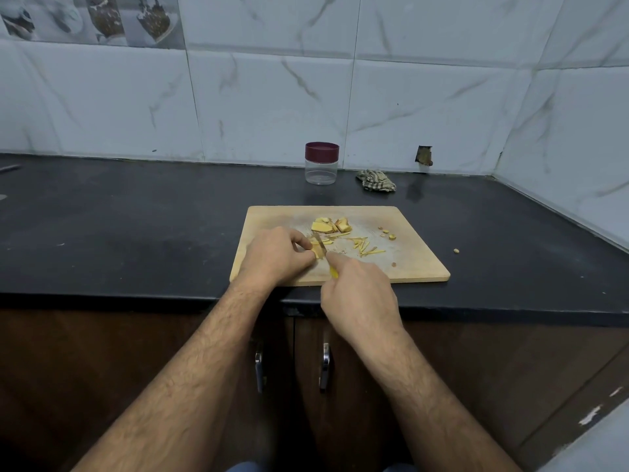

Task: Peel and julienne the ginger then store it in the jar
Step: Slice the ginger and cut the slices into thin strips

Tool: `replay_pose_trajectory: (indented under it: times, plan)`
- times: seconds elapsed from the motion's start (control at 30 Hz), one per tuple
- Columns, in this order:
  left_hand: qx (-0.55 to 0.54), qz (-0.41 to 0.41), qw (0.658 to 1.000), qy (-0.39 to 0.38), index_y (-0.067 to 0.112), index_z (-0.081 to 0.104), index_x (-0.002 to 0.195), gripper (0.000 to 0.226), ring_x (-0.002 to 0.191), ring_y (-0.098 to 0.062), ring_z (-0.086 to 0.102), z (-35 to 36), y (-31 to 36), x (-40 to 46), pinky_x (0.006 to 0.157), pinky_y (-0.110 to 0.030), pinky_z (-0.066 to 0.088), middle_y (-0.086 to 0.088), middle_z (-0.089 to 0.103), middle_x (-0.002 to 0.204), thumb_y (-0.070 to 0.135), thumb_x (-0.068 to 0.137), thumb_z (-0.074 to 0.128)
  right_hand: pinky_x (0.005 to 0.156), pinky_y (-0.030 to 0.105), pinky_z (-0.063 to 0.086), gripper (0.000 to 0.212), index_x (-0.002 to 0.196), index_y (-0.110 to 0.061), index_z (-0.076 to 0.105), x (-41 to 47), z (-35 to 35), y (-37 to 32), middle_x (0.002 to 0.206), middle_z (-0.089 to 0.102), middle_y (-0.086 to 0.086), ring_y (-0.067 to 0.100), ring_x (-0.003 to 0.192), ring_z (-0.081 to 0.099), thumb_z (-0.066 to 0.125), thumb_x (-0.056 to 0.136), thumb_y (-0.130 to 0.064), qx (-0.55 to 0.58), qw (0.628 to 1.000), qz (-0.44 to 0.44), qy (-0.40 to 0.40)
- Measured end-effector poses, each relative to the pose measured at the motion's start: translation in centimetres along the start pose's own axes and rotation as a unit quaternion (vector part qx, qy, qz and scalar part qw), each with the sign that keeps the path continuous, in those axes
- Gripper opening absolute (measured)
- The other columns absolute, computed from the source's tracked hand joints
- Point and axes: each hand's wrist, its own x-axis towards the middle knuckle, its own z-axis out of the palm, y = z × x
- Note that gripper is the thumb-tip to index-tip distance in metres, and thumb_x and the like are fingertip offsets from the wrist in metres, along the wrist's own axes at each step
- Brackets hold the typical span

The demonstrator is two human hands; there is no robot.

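Under the left hand [274, 255], whose curled fingers pin a pale yellow ginger slice [318, 251] to the cutting board [415, 264], the right hand [360, 294] grips a yellow-handled knife [323, 251] with its blade against that slice. Just beyond the fingers lie thin ginger strips [366, 246] and peeled ginger chunks [331, 225]. Farther back, on the dark counter [136, 216] near the wall, stands a clear jar [321, 163], lid on, nothing visible inside.
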Motion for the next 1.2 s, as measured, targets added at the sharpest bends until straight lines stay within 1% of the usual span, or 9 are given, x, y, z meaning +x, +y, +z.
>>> replay_pose_trajectory:
  times: [0.13,0.23,0.4,0.53,0.67,0.8,0.93,1.03,1.2]
  plan:
    - [-0.005,0.003,1.000,0.000,0.031,0.075,0.092,0.016,0.072,-0.016,0.055,-0.1,0.1,-0.1,0.069,-0.031,0.046,0.013,0.057,0.066,0.037,0.079,0.069,0.083,0.034,0.049,0.048,0.138,-0.028,0.053,0.4,-0.2,0.2,0.119,0.065,0.002,0.024,0.111,0.057,0.047,0.092,-0.016,-0.014,1.000,-0.001,-0.018]
    - [-0.005,0.002,1.000,0.001,0.031,0.074,0.091,0.014,0.072,-0.015,0.055,-0.1,0.1,-0.1,0.067,-0.030,0.044,0.012,0.057,0.067,0.037,0.078,0.070,0.087,0.035,0.049,0.049,0.140,-0.031,0.052,1.0,-0.4,0.5,0.123,0.064,0.000,0.023,0.114,0.057,0.048,0.093,-0.018,-0.023,1.000,0.003,-0.020]
    - [-0.002,-0.004,1.000,-0.001,0.033,0.072,0.090,0.014,0.074,-0.014,0.057,-0.1,0.1,-0.2,0.066,-0.028,0.043,0.012,0.059,0.071,0.037,0.078,0.070,0.089,0.036,0.049,0.052,0.143,-0.032,0.049,1.4,-0.7,1.2,0.128,0.062,-0.001,0.023,0.118,0.054,0.048,0.093,-0.017,-0.023,0.999,0.033,-0.017]
    - [0.002,-0.001,1.000,-0.002,0.034,0.071,0.089,0.011,0.074,-0.012,0.056,-0.2,0.2,-0.2,0.065,-0.028,0.041,0.012,0.059,0.070,0.037,0.078,0.070,0.089,0.036,0.049,0.050,0.142,-0.029,0.050,1.1,-1.0,1.4,0.126,0.063,0.000,0.024,0.116,0.056,0.047,0.093,-0.018,-0.016,1.000,0.020,0.004]
    - [-0.003,-0.002,1.000,-0.003,0.035,0.068,0.084,0.006,0.073,-0.015,0.056,-0.1,0.1,-0.3,0.067,-0.029,0.044,0.012,0.058,0.067,0.034,0.077,0.069,0.087,0.035,0.049,0.047,0.138,-0.029,0.054,0.7,-0.6,0.8,0.121,0.065,-0.001,0.023,0.113,0.057,0.048,0.093,-0.018,0.001,1.000,-0.007,-0.002]
    - [-0.007,-0.001,1.000,0.001,0.034,0.070,0.083,0.006,0.072,-0.015,0.055,-0.1,0.1,-0.3,0.067,-0.029,0.043,0.013,0.057,0.065,0.032,0.077,0.069,0.085,0.034,0.048,0.045,0.136,-0.028,0.055,0.9,0.1,0.5,0.120,0.065,0.001,0.025,0.112,0.056,0.047,0.093,-0.018,0.009,1.000,0.004,-0.019]
    - [-0.006,0.002,1.000,0.000,0.031,0.074,0.086,0.010,0.072,-0.014,0.056,-0.1,0.0,-0.3,0.067,-0.029,0.046,0.013,0.058,0.065,0.031,0.078,0.069,0.089,0.036,0.050,0.046,0.137,-0.025,0.054,0.9,0.3,0.3,0.121,0.065,0.003,0.025,0.113,0.056,0.047,0.093,-0.016,0.012,1.000,-0.001,-0.022]
    - [-0.005,-0.001,1.000,-0.002,0.032,0.073,0.085,0.008,0.074,-0.015,0.059,-0.1,0.1,-0.3,0.071,-0.031,0.049,0.012,0.061,0.067,0.031,0.078,0.070,0.089,0.035,0.049,0.045,0.137,-0.025,0.054,1.1,0.3,0.2,0.121,0.065,0.003,0.024,0.113,0.056,0.046,0.093,-0.016,0.006,1.000,-0.003,-0.022]
    - [-0.005,-0.001,1.000,-0.007,0.035,0.069,0.079,0.004,0.073,-0.013,0.058,-0.3,0.2,-0.3,0.069,-0.029,0.047,0.013,0.061,0.066,0.032,0.078,0.069,0.087,0.035,0.049,0.042,0.135,-0.023,0.055,1.2,0.4,-0.2,0.122,0.064,0.003,0.024,0.112,0.057,0.046,0.094,-0.015,-0.001,1.000,0.003,-0.031]
